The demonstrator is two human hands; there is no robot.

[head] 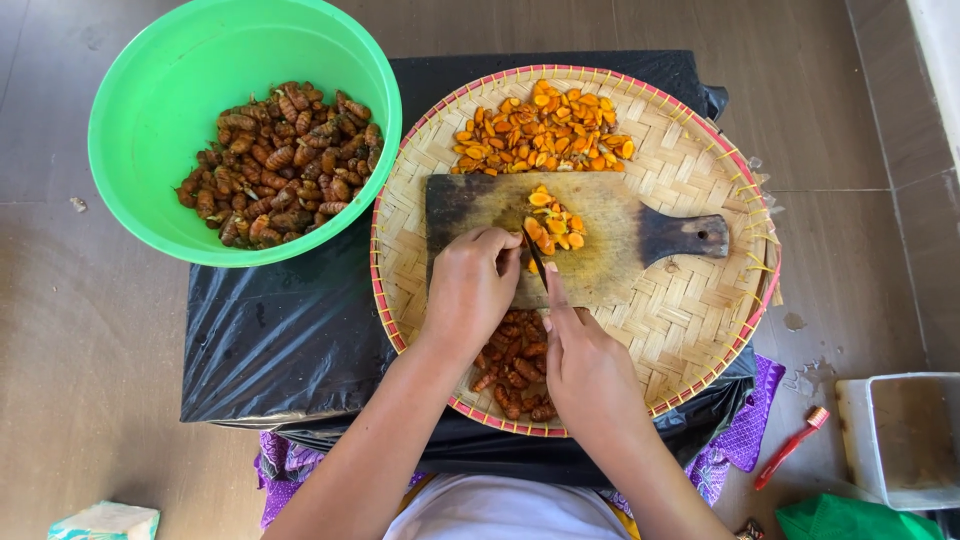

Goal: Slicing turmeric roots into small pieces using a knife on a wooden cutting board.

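Note:
My left hand [470,285] is curled over a piece of turmeric root on a dark wooden cutting board [480,205]. In my right hand [590,375] is a knife [537,262] whose dark blade points at the root beside my left fingers. A small heap of orange slices [553,225] lies on the board just past the blade. The board rests on a round woven bamboo tray [690,310]. A larger pile of slices [540,130] lies at the tray's far side. Whole roots [512,370] are heaped on the tray between my wrists.
A green plastic bowl [180,60] with several whole turmeric roots [275,160] stands at the upper left. Black plastic sheet [280,340] covers the low stand. A grey container [905,440], a red toothbrush [790,447] and green cloth [850,520] lie on the floor at right.

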